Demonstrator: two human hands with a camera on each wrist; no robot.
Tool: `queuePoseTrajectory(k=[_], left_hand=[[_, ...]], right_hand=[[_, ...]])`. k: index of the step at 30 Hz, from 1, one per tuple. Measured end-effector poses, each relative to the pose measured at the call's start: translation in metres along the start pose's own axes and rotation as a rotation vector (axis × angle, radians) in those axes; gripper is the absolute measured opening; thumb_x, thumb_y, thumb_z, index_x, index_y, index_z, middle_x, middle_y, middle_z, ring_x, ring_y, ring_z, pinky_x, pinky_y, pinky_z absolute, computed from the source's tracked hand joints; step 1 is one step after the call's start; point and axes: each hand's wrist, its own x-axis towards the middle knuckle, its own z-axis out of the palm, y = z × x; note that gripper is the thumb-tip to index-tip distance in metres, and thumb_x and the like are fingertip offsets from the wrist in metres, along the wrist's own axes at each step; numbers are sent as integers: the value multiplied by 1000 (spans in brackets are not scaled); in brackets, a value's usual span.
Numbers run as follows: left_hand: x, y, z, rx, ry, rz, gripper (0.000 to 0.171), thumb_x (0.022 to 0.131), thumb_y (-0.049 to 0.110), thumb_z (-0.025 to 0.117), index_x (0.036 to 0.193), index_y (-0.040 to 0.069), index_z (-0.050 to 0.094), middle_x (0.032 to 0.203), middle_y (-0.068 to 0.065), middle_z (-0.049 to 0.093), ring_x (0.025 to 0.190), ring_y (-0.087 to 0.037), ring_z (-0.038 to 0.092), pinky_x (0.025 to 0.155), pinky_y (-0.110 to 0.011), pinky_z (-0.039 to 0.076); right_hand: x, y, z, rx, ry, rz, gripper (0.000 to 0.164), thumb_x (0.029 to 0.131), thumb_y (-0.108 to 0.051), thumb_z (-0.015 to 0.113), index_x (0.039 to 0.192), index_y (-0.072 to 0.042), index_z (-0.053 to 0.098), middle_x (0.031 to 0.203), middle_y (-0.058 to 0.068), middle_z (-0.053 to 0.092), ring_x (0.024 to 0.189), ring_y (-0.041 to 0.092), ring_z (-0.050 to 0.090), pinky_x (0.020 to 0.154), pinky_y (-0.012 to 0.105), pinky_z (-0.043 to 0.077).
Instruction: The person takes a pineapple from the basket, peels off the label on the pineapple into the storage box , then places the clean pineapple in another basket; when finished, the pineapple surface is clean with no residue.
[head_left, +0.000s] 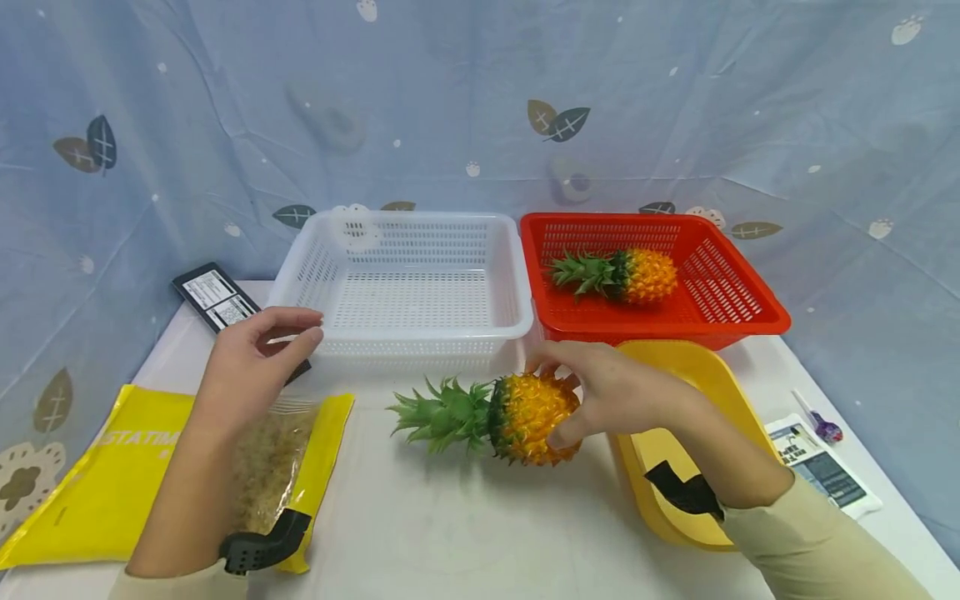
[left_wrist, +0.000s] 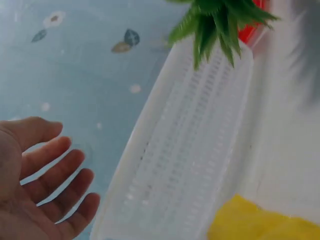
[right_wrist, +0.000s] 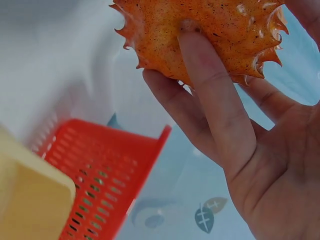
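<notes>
My right hand grips a small orange pineapple by its base end, thumb on the near side and fingers on the far side. Its green leaf crown points left over the white table. In the right wrist view, the fingers press against the spiky orange skin. My left hand hovers with loosely bent fingers before the left corner of a white basket, holding nothing. A second pineapple lies in a red basket at the back right.
A yellow bin stands at the right under my forearm. Beyond it lie a white packet and a wrapped lollipop. At the left are a yellow bag and a black labelled package. A patterned blue curtain hangs behind.
</notes>
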Motion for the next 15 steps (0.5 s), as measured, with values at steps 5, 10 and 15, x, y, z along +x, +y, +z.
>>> queuePoseTrajectory(k=[5, 10, 15], left_hand=[[3, -10, -8, 13, 97, -84, 43, 103, 44, 59, 133, 14, 67, 128, 2, 62, 110, -7, 56, 80, -2, 47], [6, -15, -10, -2, 196, -217, 45, 103, 44, 58, 137, 16, 65, 127, 7, 60, 108, -4, 53, 78, -6, 46], [13, -21, -12, -84, 253, -336, 51, 102, 42, 59, 146, 17, 58, 130, 6, 54, 104, -1, 56, 78, -4, 51]], right_hand=[[-7, -1, -11, -7, 37, 9, 62, 74, -21, 90, 128, -21, 60, 122, -2, 65, 113, 23, 58, 90, 38, 57], [-14, -4, -25, -74, 71, 23, 61, 74, -19, 88, 127, -22, 58, 124, -2, 64, 113, 21, 58, 91, 41, 56], [-19, -8, -38, -123, 77, 57, 61, 74, -23, 88, 127, -21, 57, 125, -3, 64, 113, 19, 59, 92, 40, 56]])
